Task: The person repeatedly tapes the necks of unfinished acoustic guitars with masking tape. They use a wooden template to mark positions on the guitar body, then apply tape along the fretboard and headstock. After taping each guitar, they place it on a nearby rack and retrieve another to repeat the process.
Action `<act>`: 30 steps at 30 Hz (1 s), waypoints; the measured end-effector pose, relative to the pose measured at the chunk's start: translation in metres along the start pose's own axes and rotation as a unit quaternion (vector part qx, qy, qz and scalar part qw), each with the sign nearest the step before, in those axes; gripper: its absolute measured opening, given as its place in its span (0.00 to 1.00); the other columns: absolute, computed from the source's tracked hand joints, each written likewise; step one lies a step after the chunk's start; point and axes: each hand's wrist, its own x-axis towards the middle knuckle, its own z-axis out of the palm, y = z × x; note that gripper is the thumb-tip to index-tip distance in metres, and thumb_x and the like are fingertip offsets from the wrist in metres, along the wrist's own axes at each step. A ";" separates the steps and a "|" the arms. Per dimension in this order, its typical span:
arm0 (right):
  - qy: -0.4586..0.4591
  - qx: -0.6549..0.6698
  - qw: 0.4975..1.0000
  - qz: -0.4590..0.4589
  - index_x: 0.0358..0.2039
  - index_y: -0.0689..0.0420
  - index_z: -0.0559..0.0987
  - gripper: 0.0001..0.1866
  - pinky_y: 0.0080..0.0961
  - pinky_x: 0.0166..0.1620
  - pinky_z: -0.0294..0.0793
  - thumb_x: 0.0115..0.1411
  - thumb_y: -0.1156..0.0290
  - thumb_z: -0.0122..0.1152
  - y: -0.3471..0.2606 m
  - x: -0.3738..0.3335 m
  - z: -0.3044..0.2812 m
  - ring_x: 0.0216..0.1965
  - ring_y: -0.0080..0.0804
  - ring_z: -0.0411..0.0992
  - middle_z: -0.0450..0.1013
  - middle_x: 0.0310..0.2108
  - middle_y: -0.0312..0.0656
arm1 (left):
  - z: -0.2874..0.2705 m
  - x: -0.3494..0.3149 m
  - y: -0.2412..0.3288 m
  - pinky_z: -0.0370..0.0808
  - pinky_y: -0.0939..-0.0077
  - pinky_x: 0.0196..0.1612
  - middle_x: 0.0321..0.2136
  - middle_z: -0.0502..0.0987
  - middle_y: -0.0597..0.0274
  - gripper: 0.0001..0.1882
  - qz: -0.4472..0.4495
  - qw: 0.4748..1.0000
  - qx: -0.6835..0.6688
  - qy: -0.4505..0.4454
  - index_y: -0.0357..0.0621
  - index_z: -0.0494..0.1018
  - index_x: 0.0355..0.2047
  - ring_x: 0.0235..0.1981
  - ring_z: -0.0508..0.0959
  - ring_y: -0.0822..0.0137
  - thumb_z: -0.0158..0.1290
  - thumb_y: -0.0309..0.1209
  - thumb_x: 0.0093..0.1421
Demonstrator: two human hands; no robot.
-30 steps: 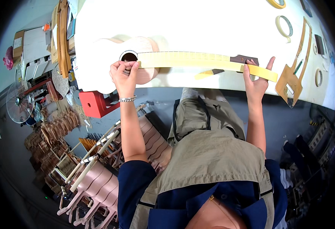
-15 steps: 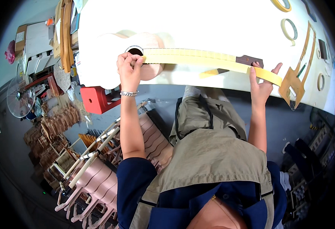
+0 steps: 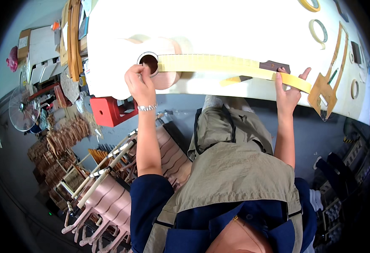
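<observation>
A small pale guitar (image 3: pixel 167 83) lies on the white table, its sound hole at the left and dark headstock (image 3: pixel 269 65) at the right. A yellow masking tape strip (image 3: pixel 210 63) runs along its neck from the sound hole's edge. My left hand (image 3: pixel 139 86), fingers curled together, is at the sound hole's near edge, just left of the strip's end; anything between the fingertips is hidden. Beside the headstock my right hand (image 3: pixel 288 99) grips the yellow tape roll (image 3: pixel 299 83), from which the strip stretches. Its index finger points outward.
A brown wooden template (image 3: pixel 323 95) lies to the right of the roll. Several tape rolls (image 3: pixel 318 31) rest at the far right. Below the table's left edge stands a red box (image 3: pixel 109 111). Racked pink guitar bodies (image 3: pixel 105 196) and a fan (image 3: pixel 24 109) are at the left.
My left hand has let go of the strip's end and shifted slightly left and nearer to me, uncovering the sound hole. My right hand has barely moved with the roll.
</observation>
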 end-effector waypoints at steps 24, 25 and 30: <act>0.023 -0.102 0.988 -0.110 0.63 0.68 0.46 0.45 0.45 0.60 0.51 0.56 0.58 0.59 0.015 0.004 0.010 0.40 0.29 0.71 0.74 0.32 0.32 | 0.085 -0.072 0.201 0.43 0.41 0.61 0.63 0.54 0.59 0.36 0.216 0.923 -0.062 -0.311 0.48 0.57 0.60 0.65 0.49 0.56 0.54 0.44 0.53; 0.019 -0.090 0.989 -0.114 0.63 0.68 0.45 0.45 0.45 0.60 0.50 0.57 0.56 0.57 0.016 0.005 0.008 0.41 0.29 0.70 0.74 0.33 0.32 | 0.089 -0.079 0.191 0.49 0.46 0.61 0.60 0.57 0.58 0.32 0.245 0.912 -0.140 -0.297 0.47 0.61 0.57 0.63 0.53 0.56 0.55 0.41 0.53; 0.008 -0.054 0.992 -0.110 0.64 0.67 0.44 0.42 0.48 0.61 0.44 0.61 0.52 0.48 0.021 0.004 0.010 0.44 0.31 0.68 0.74 0.35 0.34 | 0.087 -0.083 0.181 0.66 0.62 0.48 0.42 0.71 0.59 0.12 0.028 0.954 0.057 -0.293 0.45 0.72 0.35 0.47 0.68 0.60 0.58 0.32 0.50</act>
